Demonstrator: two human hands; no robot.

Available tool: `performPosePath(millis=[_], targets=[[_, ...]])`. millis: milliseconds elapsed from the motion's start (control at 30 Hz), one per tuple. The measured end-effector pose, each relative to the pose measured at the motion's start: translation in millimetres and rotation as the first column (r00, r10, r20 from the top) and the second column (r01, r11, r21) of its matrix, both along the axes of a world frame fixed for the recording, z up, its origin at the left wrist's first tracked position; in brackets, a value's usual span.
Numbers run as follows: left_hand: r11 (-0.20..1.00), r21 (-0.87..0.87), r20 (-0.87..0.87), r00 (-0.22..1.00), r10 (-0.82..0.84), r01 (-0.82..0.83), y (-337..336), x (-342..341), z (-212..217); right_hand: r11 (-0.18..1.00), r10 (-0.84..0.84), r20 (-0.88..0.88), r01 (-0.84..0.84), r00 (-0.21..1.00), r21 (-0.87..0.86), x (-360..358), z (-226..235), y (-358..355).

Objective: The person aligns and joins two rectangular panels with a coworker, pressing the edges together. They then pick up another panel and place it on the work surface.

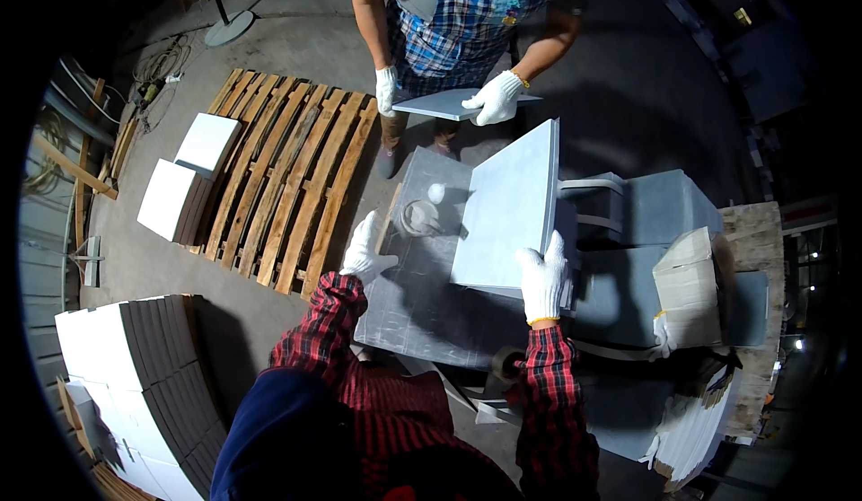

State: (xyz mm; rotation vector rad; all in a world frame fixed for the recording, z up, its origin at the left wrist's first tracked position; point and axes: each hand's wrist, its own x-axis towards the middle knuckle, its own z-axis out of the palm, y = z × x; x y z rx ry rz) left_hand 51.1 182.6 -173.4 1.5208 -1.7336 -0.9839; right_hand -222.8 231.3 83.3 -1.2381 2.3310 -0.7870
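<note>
Head view looks down on a grey work table (422, 312) standing beside a wooden pallet (287, 187), and on that table a large pale grey tile (503, 209) is tipped up on its near edge, leaning away toward strapped bundles of grey tiles (646, 209); held that way, its face is open to view and its weight probably rests on the table rather than on the arm. Its surface is flat, matt and even in colour, with straight thin edges. Across the table a co-worker's gloved hand (496, 97) steadies a smaller grey tile (449, 103) held level. The right hand (544, 278), in a white glove, is curled over the big tile's lower right corner, fingers wrapped on its edge. The left hand (366, 251), also gloved, lies spread and flat at the table's left edge, holding nothing, seemingly as a brace. Smaller still, a clear round object (417, 218) sits on the table just left of the tile.
</note>
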Motion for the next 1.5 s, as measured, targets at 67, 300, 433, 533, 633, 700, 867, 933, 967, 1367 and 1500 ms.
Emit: performPosePath(millis=[67, 300, 433, 533, 633, 700, 867, 933, 967, 1367, 1500], targets=[[0.999, -0.01, 0.067, 0.997, -0.036, 0.036, 4.3, 12.2, -22.2, 0.999, 0.025, -0.018, -0.025, 1.0, -0.037, -2.5, -5.6, -1.9], [0.992, 0.074, -0.02, 0.995, 0.1, -0.099, 25.6, 15.5, 38.2, 0.989, 0.048, -0.036, -0.053, 0.998, -0.138, -16.1, -33.4, -2.4], [0.965, 0.126, -0.105, 0.964, 0.246, -0.232, 11.5, 14.4, -0.7, 0.994, 0.056, -0.087, -0.064, 0.995, -0.084, -5.9, -27.7, -3.8], [0.94, 0.276, -0.365, 0.883, 0.296, -0.201, -16.1, 3.6, 5.6, 0.995, 0.058, -0.019, -0.059, 0.998, -0.086, -11.7, -34.0, -2.7], [0.956, 0.245, -0.435, 0.863, 0.257, -0.161, -42.4, -2.8, -8.5, 0.994, -0.019, -0.034, 0.015, 0.999, -0.113, -2.4, -31.1, -1.1], [0.947, 0.297, -0.456, 0.853, 0.254, -0.124, -51.8, -9.0, 0.5, 0.993, -0.009, -0.068, 0.001, 0.998, -0.119, -4.4, -35.3, 1.4], [0.918, 0.389, -0.528, 0.798, 0.289, -0.075, -52.6, -6.8, 11.4, 0.992, 0.034, 0.044, -0.028, 0.998, -0.125, -6.6, -31.4, -1.8], [0.903, 0.421, -0.553, 0.766, 0.328, -0.083, -48.3, -2.1, 4.4, 0.988, 0.049, 0.049, -0.041, 0.998, -0.147, -3.6, -25.3, -2.9], [0.88, 0.47, -0.599, 0.705, 0.38, -0.075, -47.6, -1.1, -7.0, 0.99, 0.041, 0.045, -0.034, 0.998, -0.135, -2.7, -20.5, -2.7], [0.828, 0.499, -0.61, 0.574, 0.546, -0.258, -22.6, -4.4, 18.7, 0.995, 0.036, -0.038, -0.04, 0.999, -0.091, -3.2, -29.4, -3.3], [0.818, 0.532, -0.612, 0.569, 0.549, -0.218, -0.6, -3.9, 29.5, 0.997, 0.022, -0.099, -0.03, 0.995, -0.078, -2.5, -25.9, -4.0]])
